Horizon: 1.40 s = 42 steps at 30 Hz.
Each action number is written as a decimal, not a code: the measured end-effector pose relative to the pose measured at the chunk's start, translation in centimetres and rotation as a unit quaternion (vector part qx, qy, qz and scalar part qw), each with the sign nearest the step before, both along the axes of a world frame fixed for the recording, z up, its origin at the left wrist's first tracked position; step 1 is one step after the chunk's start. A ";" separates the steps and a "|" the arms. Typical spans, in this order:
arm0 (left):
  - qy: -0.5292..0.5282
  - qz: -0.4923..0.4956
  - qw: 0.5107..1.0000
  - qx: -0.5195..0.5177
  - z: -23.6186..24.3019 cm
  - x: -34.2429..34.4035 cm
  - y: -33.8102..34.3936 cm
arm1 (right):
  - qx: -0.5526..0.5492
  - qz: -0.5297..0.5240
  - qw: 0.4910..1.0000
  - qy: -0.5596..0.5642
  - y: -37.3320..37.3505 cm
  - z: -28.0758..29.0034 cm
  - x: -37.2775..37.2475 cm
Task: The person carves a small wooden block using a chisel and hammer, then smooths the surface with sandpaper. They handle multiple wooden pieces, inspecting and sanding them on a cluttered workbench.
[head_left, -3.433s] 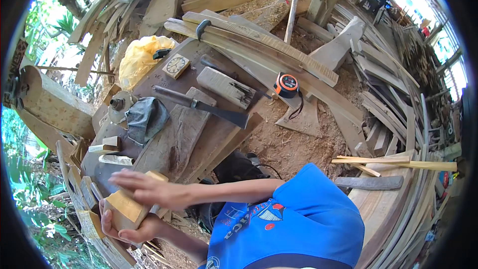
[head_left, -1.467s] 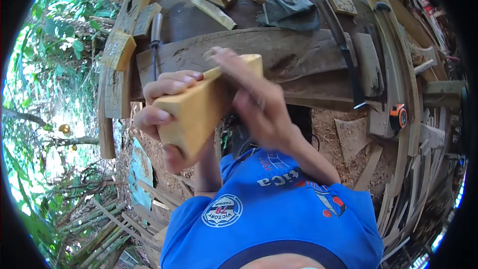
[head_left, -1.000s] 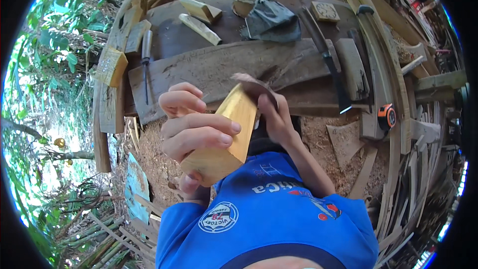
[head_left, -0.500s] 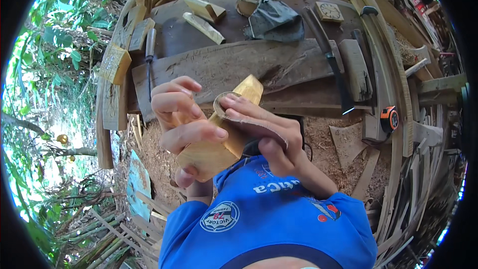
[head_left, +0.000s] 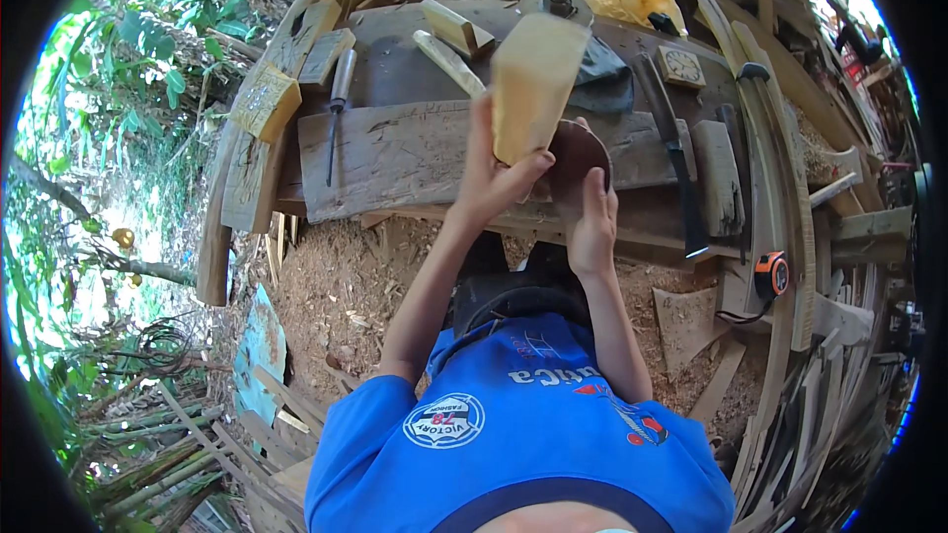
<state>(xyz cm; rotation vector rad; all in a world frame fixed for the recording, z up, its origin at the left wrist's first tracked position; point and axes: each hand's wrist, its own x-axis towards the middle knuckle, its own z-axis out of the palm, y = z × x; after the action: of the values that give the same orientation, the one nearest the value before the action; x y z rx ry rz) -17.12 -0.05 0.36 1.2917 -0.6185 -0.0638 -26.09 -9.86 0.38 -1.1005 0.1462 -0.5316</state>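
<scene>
My left hand [head_left: 494, 178] grips the lower end of a pale, shaped wooden block [head_left: 538, 84], its thumb pressed across the near end. The block is raised over the bench, its far part slightly blurred. Close beside it, my right hand [head_left: 594, 232] holds a brown, round-edged piece of sandpaper [head_left: 581, 156], bent in the palm with the fingers behind it and the thumb along its edge. Block and sandpaper are very close; whether they touch I cannot tell. Behind the block lies a dark cloth [head_left: 604, 79], partly hidden.
On the wooden bench [head_left: 385, 143] lie a screwdriver-like tool [head_left: 341, 89], a long dark-bladed knife [head_left: 667, 128], several wood offcuts and a square wooden piece with a dial pattern [head_left: 680, 66]. An orange tape measure [head_left: 772, 274] sits at right. Wood shavings [head_left: 346, 306] cover the ground below.
Both hands have moved away from my body, out over the bench. The block has turned more upright in my left hand, and the sandpaper has come off its top to its right side.
</scene>
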 end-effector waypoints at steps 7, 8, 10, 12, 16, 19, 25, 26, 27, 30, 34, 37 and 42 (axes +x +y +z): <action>-0.128 0.099 0.950 0.266 1.9 1.3 0.8 | 0.026 -0.206 0.978 -0.003 -3.2 -0.4 -2.3; -0.204 0.149 0.904 0.345 2.3 1.5 1.4 | -0.010 -0.231 0.973 -0.004 -3.3 0.0 -2.4; -0.258 0.159 0.828 0.471 3.0 1.1 2.3 | -0.225 -0.188 0.955 -0.032 -3.8 1.6 -1.6; -0.249 0.150 0.756 0.587 3.0 0.6 2.8 | -0.422 -0.132 0.894 -0.068 -4.4 2.5 0.1; -0.194 0.147 0.844 0.479 2.2 -0.2 4.8 | -0.633 -0.043 0.770 0.058 -5.5 0.7 4.4; -0.163 0.100 0.867 0.460 1.8 -0.2 8.5 | -0.636 -0.089 0.761 0.098 -5.8 -0.6 5.5; -0.233 0.163 0.892 0.352 -2.8 -1.1 9.4 | -0.661 0.048 0.742 -0.100 3.2 1.7 3.1; -0.248 0.183 0.884 0.351 -3.4 -0.8 9.2 | -0.652 0.081 0.743 -0.124 3.2 1.2 2.4; -0.246 0.183 0.886 0.347 -3.7 -0.7 9.2 | -0.642 0.114 0.744 -0.148 2.8 0.5 2.0; -0.239 0.197 0.887 0.342 -3.3 -1.7 9.0 | -0.669 -0.073 0.739 -0.016 -3.4 0.5 5.6; -0.213 0.208 0.898 0.325 -4.2 -1.5 8.8 | -0.660 0.005 0.750 -0.038 0.5 1.0 4.6; -0.218 0.204 0.902 0.311 -4.4 -1.4 8.9 | -0.664 0.081 0.735 -0.111 1.7 0.7 2.5; -0.204 0.225 0.892 0.334 -3.7 -1.9 8.6 | -0.646 -0.065 0.761 -0.011 -4.6 0.3 7.1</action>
<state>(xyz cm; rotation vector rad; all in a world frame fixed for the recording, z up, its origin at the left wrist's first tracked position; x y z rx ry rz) -19.01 8.57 -3.36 2.1265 -0.6601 0.4252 -18.95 -14.43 0.65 -2.4573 -0.2254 -0.7881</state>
